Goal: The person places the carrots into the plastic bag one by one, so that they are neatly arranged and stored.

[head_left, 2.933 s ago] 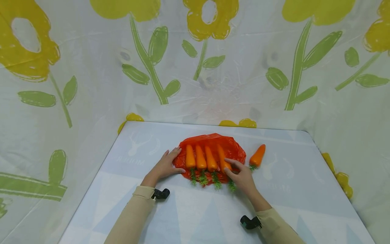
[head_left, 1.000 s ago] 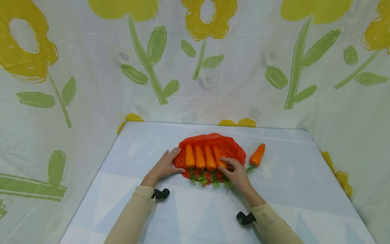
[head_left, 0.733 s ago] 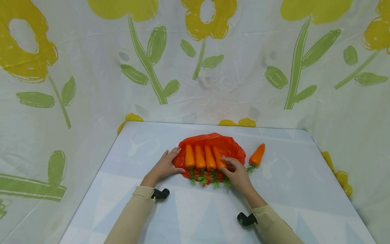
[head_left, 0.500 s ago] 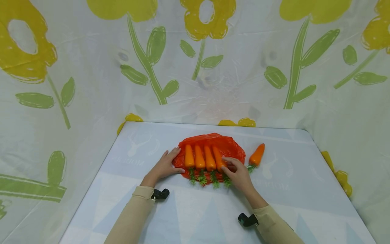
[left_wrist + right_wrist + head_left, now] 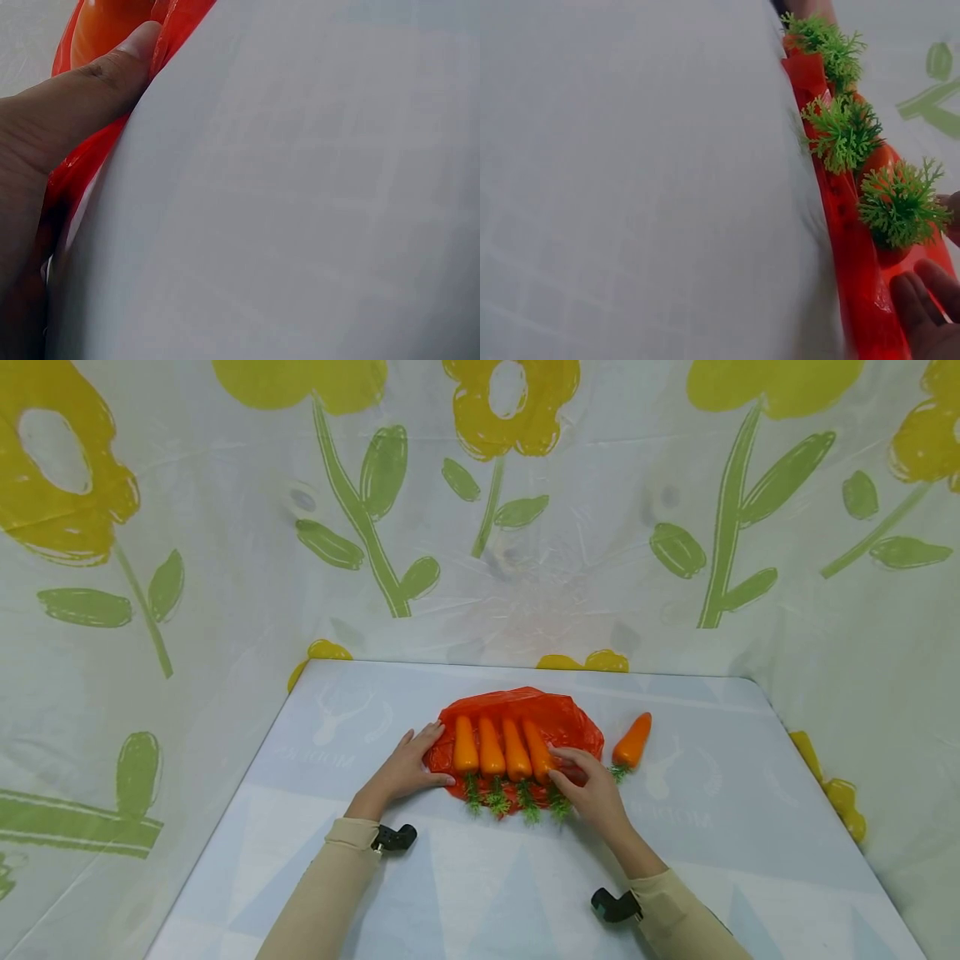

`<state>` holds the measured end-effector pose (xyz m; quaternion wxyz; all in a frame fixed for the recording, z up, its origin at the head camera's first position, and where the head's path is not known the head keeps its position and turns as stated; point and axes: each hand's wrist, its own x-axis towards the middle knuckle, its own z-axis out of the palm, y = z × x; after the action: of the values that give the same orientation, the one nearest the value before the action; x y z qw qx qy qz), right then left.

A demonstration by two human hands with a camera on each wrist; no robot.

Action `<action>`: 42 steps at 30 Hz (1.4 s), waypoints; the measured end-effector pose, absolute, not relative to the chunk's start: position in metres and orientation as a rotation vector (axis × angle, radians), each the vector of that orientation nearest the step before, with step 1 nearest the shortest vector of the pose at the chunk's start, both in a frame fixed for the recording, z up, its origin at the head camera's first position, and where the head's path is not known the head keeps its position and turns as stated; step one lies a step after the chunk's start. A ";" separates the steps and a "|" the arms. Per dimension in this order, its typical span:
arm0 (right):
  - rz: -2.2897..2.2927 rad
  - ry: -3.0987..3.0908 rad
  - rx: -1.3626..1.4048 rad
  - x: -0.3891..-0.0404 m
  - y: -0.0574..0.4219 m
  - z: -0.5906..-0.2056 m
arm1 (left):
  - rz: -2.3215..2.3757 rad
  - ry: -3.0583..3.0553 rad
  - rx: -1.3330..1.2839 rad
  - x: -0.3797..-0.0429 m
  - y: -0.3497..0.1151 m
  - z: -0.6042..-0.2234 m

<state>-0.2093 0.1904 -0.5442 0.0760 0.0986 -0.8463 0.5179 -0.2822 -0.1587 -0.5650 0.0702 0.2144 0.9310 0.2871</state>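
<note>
Four would exceed my count, so several toy carrots with green tops lie side by side on a red plastic bag (image 5: 566, 714). The left hand (image 5: 405, 768) rests at the bag's left edge with spread fingers; its thumb (image 5: 112, 71) touches the bag beside a carrot (image 5: 105, 30) in the left wrist view. The right hand (image 5: 596, 789) is at the right side of the rightmost carrot (image 5: 537, 750) of the row, fingertips beside it, and seems not to grip it. In the right wrist view leafy tops (image 5: 904, 202) partly hide the carrots.
One more toy carrot (image 5: 633, 741) lies on the table right of the bag, its tip pointing away. The pale patterned table (image 5: 480, 893) has its far edge against a flower-printed curtain (image 5: 585, 568). Each wrist wears a small black camera (image 5: 396, 837).
The right hand has brought the rightmost carrot left, close against the row, and has then drawn slightly back to the right. The left hand has stayed in place.
</note>
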 end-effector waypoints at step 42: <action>1.449 -2.412 0.296 -0.198 0.217 -0.539 | 0.864 2.797 0.642 -0.281 -0.157 -0.562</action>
<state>-0.1977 0.2170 -0.5388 0.1553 0.1033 -0.8422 0.5059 -0.2810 -0.1569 -0.5622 0.0724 0.2136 0.9308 0.2876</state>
